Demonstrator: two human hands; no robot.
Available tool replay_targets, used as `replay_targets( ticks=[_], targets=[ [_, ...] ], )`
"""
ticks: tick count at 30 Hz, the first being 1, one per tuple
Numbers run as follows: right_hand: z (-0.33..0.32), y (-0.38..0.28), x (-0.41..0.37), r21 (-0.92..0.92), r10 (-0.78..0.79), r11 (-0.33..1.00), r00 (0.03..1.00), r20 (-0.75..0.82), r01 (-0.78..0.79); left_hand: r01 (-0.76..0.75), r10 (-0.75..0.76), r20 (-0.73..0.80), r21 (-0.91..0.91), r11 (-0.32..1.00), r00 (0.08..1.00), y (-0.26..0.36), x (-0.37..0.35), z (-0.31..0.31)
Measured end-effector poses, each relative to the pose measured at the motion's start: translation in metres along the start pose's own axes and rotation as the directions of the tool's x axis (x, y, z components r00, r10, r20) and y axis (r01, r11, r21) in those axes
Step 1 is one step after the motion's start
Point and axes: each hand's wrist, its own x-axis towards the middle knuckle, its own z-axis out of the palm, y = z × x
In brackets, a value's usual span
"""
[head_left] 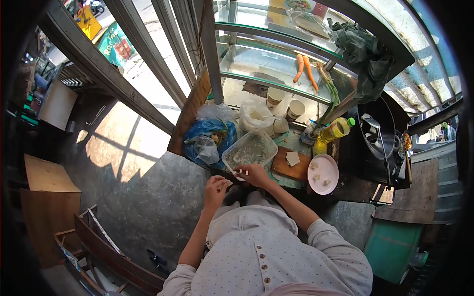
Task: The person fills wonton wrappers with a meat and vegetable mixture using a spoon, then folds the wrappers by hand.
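Near the front edge of the counter, my left hand (216,191) has its fingers curled around a small pale piece that looks like a dumpling wrapper (227,183). My right hand (253,175) is beside it, fingers pinched at the near rim of a clear plastic container (267,157); something small and white shows under the fingertips, too small to name. A greyish mix coats the container's bottom. To the right, a stack of square pale wrappers (293,158) lies on a wooden cutting board (282,165). A pink plate (330,185) carries several small folded dumplings (316,176).
A blue plastic bag (226,142) and a white bag (254,117) stand behind the container, with paper cups (295,109) nearby. An oil bottle (332,132) stands near a wok (365,111) with a ladle. Carrots (310,74) lie in the glass case (256,61).
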Motion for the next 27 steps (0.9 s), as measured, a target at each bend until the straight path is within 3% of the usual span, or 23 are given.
replay_targets(
  ticks=[1,4,7,8,10,13,16,19,27],
  targets=[
    [0.004,0.001,0.004,0.137,0.038,0.990,0.996,-0.084,-0.026,-0.061,0.059,0.028,0.063,0.996,0.998,0.006,-0.002,0.001],
    [0.003,0.002,0.013,0.306,0.199,0.945,0.948,-0.249,-0.118,-0.220,0.200,0.125,0.170,0.961,0.972,0.017,-0.005,0.007],
    [-0.015,-0.005,0.012,0.144,0.189,0.979,0.903,-0.386,-0.143,-0.343,0.306,0.200,0.192,0.919,0.931,0.016,-0.008,0.016],
    [-0.017,-0.002,0.010,0.084,0.102,0.994,0.914,-0.393,-0.075,-0.348,0.308,0.216,0.180,0.920,0.926,0.013,-0.009,0.018],
    [-0.021,0.003,0.004,-0.036,-0.069,0.998,0.917,-0.392,0.060,-0.357,0.313,0.252,0.153,0.921,0.916,0.008,-0.010,0.023],
    [-0.023,0.002,-0.006,-0.157,-0.077,0.987,0.950,-0.301,0.030,-0.364,0.313,0.276,0.160,0.918,0.909,0.006,-0.013,0.025],
    [-0.026,-0.002,-0.011,-0.181,-0.020,0.983,0.940,-0.341,-0.044,-0.345,0.300,0.301,0.107,0.933,0.905,0.001,-0.014,0.027],
    [-0.034,-0.002,-0.008,-0.042,0.040,0.997,0.883,-0.468,-0.068,-0.349,0.296,0.304,0.136,0.927,0.905,0.003,-0.015,0.027],
    [-0.030,0.021,-0.002,-0.046,0.085,0.991,0.866,-0.492,-0.124,-0.340,0.269,0.373,0.140,0.930,0.888,0.001,-0.016,0.025]
  ],
)
